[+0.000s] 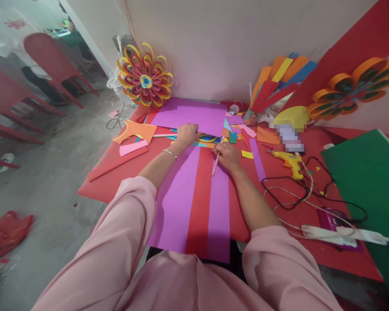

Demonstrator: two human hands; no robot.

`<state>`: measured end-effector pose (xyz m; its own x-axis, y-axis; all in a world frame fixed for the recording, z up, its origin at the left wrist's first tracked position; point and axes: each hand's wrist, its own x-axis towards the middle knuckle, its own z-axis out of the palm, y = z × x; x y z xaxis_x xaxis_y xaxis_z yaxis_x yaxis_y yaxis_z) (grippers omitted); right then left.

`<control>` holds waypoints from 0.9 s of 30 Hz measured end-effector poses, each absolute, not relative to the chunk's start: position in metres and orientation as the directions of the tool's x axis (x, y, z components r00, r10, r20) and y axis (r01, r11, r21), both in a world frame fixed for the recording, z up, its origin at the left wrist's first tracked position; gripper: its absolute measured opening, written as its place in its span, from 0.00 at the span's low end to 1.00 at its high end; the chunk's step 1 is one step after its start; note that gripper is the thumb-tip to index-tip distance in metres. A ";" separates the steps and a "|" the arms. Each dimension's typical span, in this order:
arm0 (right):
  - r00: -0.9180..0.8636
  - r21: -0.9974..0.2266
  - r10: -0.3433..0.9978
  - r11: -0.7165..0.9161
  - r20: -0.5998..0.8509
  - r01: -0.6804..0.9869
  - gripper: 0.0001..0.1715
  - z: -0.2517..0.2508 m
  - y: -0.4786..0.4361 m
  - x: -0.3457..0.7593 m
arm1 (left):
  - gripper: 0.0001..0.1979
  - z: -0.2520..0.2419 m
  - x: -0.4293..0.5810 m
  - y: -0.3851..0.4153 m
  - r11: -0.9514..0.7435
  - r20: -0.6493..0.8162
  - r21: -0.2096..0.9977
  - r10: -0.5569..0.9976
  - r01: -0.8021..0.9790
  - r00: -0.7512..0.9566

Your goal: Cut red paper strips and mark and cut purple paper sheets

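Observation:
My left hand (187, 133) lies with curled fingers at the far end of a long purple paper strip (178, 201), pressing down something thin that I cannot make out. My right hand (226, 156) is closed on a pink pencil (215, 165), its tip near the top of a narrower purple strip (219, 211). Both strips lie on a red sheet (199, 207) that runs toward me. A large purple sheet (191, 115) lies just beyond the hands.
A yellow glue gun (290, 162) with black and white cables lies to the right, beside a green board (366, 177). Paper flowers (145, 80) lean on the wall. Coloured scraps litter the red table (110, 181). Red chairs (52, 60) stand at left.

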<state>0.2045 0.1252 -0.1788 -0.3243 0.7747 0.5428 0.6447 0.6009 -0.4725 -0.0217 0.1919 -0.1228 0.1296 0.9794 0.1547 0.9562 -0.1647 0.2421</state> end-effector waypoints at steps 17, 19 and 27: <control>-0.266 -0.521 0.770 0.601 0.579 0.606 0.21 -0.187 0.094 0.190 | 0.17 -0.112 0.004 0.170 -0.579 0.020 -0.063 0.813 0.813 0.581; -0.267 -0.527 0.770 0.603 0.579 0.598 0.21 -0.180 0.087 0.193 | 0.16 -0.109 0.004 0.166 -0.578 0.018 -0.075 0.814 0.813 0.581; -0.308 -0.609 0.776 0.626 0.551 0.487 0.17 -0.143 0.053 0.204 | 0.08 -0.085 0.016 0.139 -0.631 0.137 0.227 0.775 0.742 0.617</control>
